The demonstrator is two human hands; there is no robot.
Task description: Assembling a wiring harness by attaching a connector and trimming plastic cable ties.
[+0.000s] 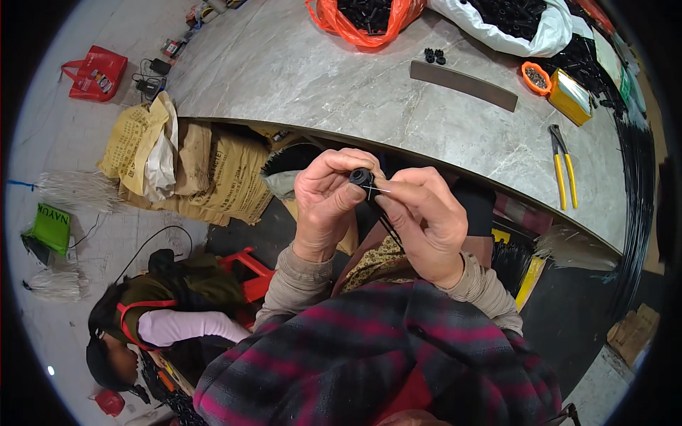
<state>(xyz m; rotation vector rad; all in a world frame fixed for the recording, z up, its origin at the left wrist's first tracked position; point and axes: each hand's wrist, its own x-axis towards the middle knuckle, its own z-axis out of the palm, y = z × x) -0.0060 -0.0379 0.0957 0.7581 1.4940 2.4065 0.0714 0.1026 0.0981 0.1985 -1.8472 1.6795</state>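
Note:
Between the thumb and fingers of my left hand (325,193) is a small round black plastic part (361,176) with a hole in its face. Close against it, my right hand (426,220) is closed in a pinch on a thin pale wire (379,189). That wire appears to cross another fine strand just below the plastic part. Thin black rods (388,226) run down from the fingers toward my lap; I cannot tell which hand bears them. Both hands are in front of my chest, short of the table's near edge.
On the grey marbled table (305,64) lie yellow-handled cutters (563,167), a dark curved strip (463,85), small black parts (435,56), an orange dish (536,78) and a yellow box (570,97). Bags of black pieces (366,14) stand behind. Another person (192,312) works at left near paper sacks (227,174).

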